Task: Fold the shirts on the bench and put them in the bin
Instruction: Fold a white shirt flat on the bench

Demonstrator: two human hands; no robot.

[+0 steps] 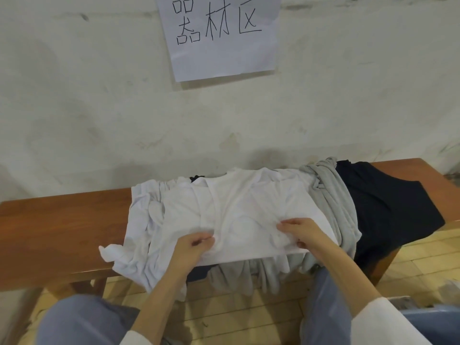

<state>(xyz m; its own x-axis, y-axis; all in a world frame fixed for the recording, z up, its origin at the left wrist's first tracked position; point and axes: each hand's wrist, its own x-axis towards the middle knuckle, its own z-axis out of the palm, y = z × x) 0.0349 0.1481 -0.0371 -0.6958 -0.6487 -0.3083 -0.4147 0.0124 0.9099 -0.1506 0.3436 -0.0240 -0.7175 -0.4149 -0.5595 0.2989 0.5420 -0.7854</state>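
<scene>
Blue-grey trouser knees [82,319] and two white sleeves [378,322] fill the bottom of the frame, over a yellowish block floor [249,319]. Both forearms reach up toward the middle of the frame, to the front edge of the brown wooden desk [62,225].

A white shirt [249,207] lies spread on top of the pile at the centre of the desk, its near hem hanging just over the front edge. The left grip [196,245] is clenched on a pinch of this shirt's fabric near the hem. The right grip [302,232] grasps the same shirt further right, fingers curled on top and thumb tucked at the edge, with the cloth bunched between them.

A crumpled white shirt [142,220] lies partly under it on the left, drooping off the desk. A grey shirt [333,195] lies under it on the right and trails down in front. A dark navy shirt [388,202] lies furthest right, draped over the edge.

A handwritten paper sign [221,36] hangs on the pale wall at the top centre. A blue-grey object [438,327] sits in the lower right corner, too cropped to identify.
</scene>
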